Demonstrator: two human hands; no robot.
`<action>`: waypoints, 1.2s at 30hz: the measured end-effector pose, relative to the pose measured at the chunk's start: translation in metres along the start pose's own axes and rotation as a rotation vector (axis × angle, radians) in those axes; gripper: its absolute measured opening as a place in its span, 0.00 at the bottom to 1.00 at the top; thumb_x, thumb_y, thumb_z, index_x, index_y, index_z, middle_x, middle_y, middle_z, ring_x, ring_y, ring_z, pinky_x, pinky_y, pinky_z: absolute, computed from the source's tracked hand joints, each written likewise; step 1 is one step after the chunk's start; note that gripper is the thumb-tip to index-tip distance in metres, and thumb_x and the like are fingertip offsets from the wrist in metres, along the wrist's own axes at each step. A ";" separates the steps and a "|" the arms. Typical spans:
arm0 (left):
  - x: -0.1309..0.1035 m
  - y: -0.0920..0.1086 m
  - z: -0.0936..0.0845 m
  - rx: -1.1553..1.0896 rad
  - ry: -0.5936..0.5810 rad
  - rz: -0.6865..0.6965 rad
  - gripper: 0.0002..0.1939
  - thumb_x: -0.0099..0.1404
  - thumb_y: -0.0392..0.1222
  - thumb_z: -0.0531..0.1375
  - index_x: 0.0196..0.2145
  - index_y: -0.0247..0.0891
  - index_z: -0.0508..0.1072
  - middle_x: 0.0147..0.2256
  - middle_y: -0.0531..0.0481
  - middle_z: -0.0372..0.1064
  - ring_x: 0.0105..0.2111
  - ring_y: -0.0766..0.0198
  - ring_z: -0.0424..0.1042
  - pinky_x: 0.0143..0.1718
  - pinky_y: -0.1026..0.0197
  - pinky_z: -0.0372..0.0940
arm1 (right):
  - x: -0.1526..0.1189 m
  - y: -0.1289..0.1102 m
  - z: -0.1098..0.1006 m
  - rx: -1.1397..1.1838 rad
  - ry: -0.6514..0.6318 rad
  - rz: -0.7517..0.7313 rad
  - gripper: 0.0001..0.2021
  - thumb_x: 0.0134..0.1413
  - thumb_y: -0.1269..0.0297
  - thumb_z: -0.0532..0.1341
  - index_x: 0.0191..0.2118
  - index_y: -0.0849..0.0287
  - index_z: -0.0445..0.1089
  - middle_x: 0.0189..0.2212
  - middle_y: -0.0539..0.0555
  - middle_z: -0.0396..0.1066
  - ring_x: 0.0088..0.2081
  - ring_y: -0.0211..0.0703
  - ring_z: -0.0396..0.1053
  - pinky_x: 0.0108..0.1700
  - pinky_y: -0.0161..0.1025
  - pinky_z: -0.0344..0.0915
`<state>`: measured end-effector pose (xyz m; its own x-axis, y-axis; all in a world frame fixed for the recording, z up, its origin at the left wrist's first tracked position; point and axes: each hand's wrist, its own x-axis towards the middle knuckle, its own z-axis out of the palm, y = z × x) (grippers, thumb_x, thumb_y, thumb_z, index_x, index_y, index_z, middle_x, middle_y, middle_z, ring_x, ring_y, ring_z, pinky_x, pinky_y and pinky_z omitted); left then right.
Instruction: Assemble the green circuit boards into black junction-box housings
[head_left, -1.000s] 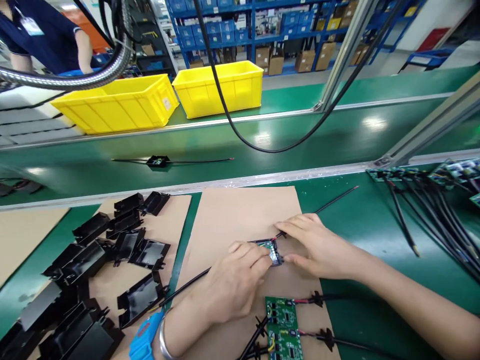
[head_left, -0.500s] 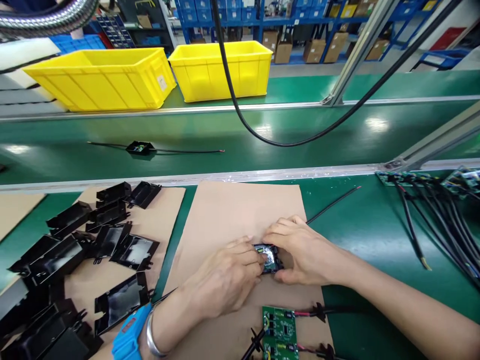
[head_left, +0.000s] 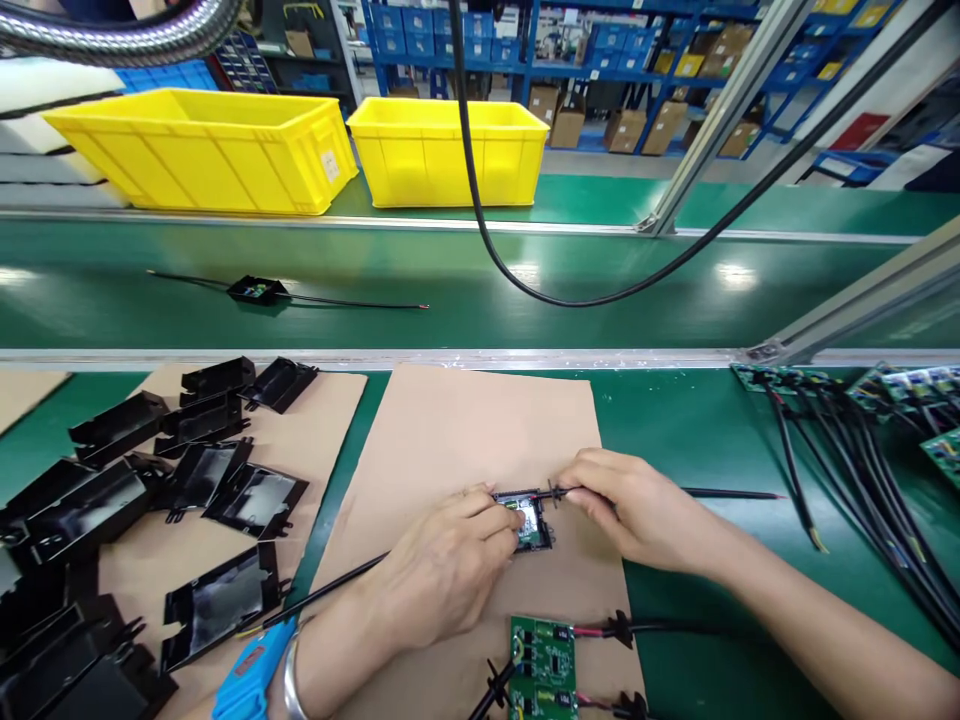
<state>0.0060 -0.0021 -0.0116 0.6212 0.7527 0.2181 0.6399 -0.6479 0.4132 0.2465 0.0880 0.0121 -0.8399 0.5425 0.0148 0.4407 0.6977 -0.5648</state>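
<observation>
My left hand (head_left: 450,560) lies over the left part of a small black case (head_left: 534,535) with a circuit board in it, fingers pressing on the board. My right hand (head_left: 622,505) pinches a black cable (head_left: 720,493) just right of the case, by a black clip-like piece on the cable. The cable runs on to the right beyond the hand. Another black cable (head_left: 345,578) comes out left from under my left hand. Both hands are over a brown cardboard sheet (head_left: 480,420). Nearer to me lie green circuit boards (head_left: 544,650) with cables.
Several open black cases (head_left: 236,600) cover the left cardboard. Farther back, a wired case (head_left: 257,291) lies on the green surface, below two yellow bins (head_left: 450,155). Boards with black cables (head_left: 877,470) lie at the right. A black cable (head_left: 592,300) hangs across the view.
My right hand has moved off the case's right side and now grips the cable, which lies straighter to the right. More of the left cable shows. The view has shifted slightly.
</observation>
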 end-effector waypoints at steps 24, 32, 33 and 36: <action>-0.004 -0.006 0.009 0.098 -0.041 0.039 0.08 0.64 0.31 0.53 0.38 0.35 0.70 0.49 0.44 0.69 0.44 0.59 0.70 0.59 0.50 0.61 | 0.004 -0.006 0.017 -0.408 0.004 -0.275 0.15 0.57 0.82 0.47 0.35 0.61 0.68 0.32 0.55 0.67 0.33 0.43 0.60 0.34 0.39 0.59; 0.002 0.004 0.002 0.122 -0.106 -0.005 0.12 0.61 0.28 0.53 0.40 0.33 0.71 0.55 0.47 0.67 0.46 0.56 0.69 0.60 0.48 0.59 | 0.009 -0.008 0.023 -0.525 -0.074 -0.286 0.11 0.60 0.77 0.49 0.32 0.60 0.66 0.31 0.56 0.67 0.32 0.45 0.61 0.30 0.41 0.58; 0.003 0.006 0.001 0.121 -0.106 -0.035 0.12 0.61 0.28 0.53 0.41 0.34 0.71 0.54 0.47 0.68 0.46 0.56 0.69 0.61 0.47 0.59 | 0.010 -0.010 0.023 -0.547 -0.085 -0.276 0.09 0.60 0.76 0.51 0.33 0.60 0.66 0.31 0.56 0.67 0.32 0.46 0.62 0.30 0.41 0.58; 0.004 0.009 0.002 0.102 -0.075 -0.063 0.14 0.60 0.28 0.53 0.42 0.34 0.71 0.53 0.47 0.70 0.47 0.56 0.69 0.61 0.48 0.59 | 0.006 -0.010 0.025 -0.567 -0.083 -0.257 0.08 0.60 0.75 0.53 0.33 0.61 0.67 0.32 0.57 0.68 0.33 0.46 0.63 0.31 0.41 0.59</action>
<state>0.0149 -0.0054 -0.0093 0.6083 0.7837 0.1259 0.7189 -0.6112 0.3311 0.2286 0.0725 -0.0032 -0.9532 0.3020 0.0149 0.3015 0.9531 -0.0255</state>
